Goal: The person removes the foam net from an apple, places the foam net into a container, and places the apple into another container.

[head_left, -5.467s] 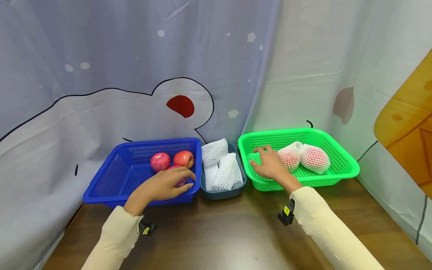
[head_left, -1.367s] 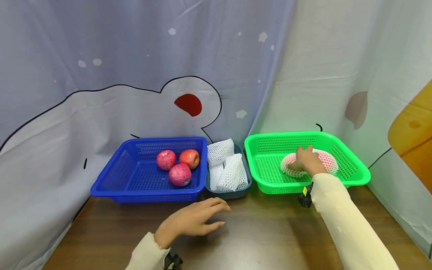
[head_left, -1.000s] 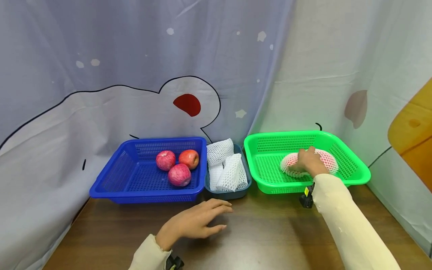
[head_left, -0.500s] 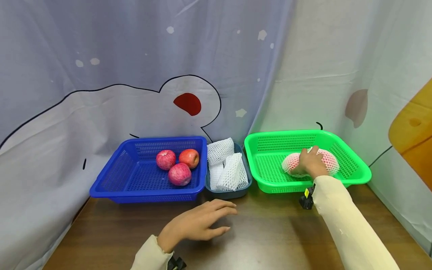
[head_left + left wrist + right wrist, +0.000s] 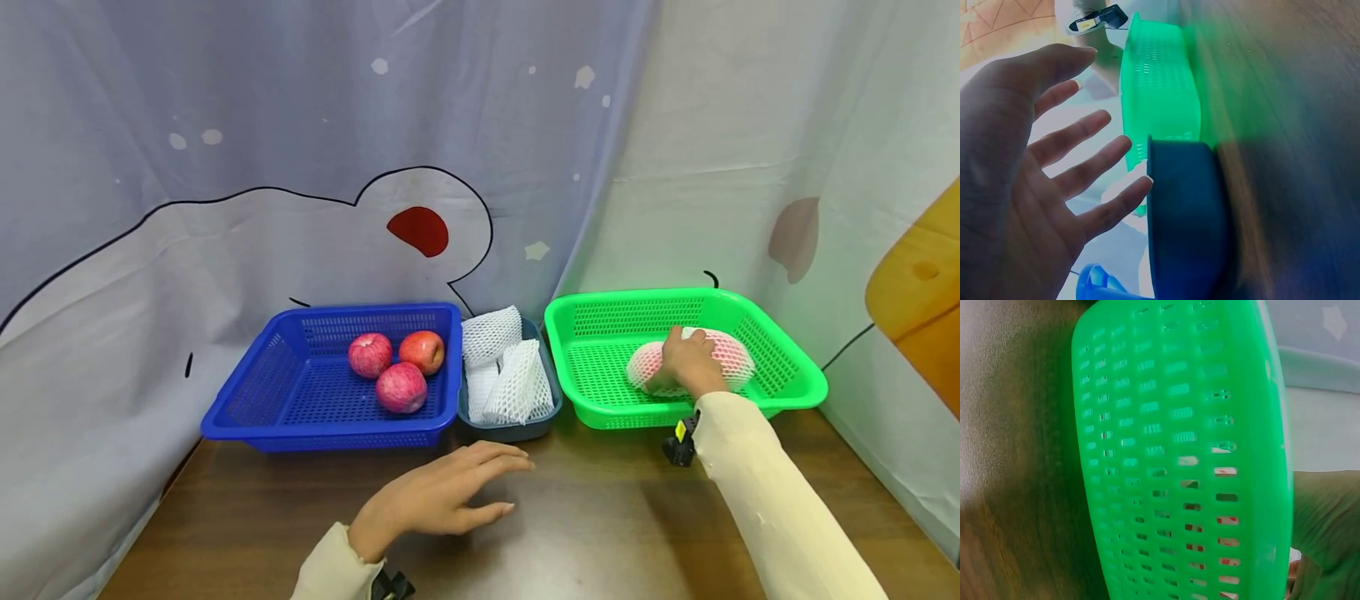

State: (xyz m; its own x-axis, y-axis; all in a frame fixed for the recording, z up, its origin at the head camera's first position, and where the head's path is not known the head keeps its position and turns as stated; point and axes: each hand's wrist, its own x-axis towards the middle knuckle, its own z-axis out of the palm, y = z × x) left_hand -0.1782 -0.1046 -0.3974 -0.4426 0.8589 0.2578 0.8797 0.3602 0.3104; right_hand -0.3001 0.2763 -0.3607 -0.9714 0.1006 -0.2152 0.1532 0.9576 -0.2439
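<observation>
Inside the green basket [image 5: 622, 417], my right hand [image 5: 688, 362] grips an apple in a white foam net [image 5: 642, 364], its thumb on the near side. A second netted apple [image 5: 735, 360] lies against it on the right, partly behind the fingers. In the right wrist view the green basket's wall [image 5: 1266, 487] covers most of the hand. My left hand [image 5: 442, 496] hovers over the table in front of the small blue-grey basket [image 5: 517, 432], fingers spread and holding nothing; the left wrist view shows its bare palm [image 5: 1041, 206] beside that basket.
The blue basket [image 5: 255, 392] at left holds three bare apples [image 5: 401, 388]. Several white foam nets [image 5: 513, 383] fill the small basket between the two large ones. A printed curtain [image 5: 300, 125] hangs right behind the baskets on the brown wooden table [image 5: 585, 517].
My left hand has left the apple in the blue basket and come back over the table. My right hand has moved right onto the netted apple, which has turned slightly in its grip.
</observation>
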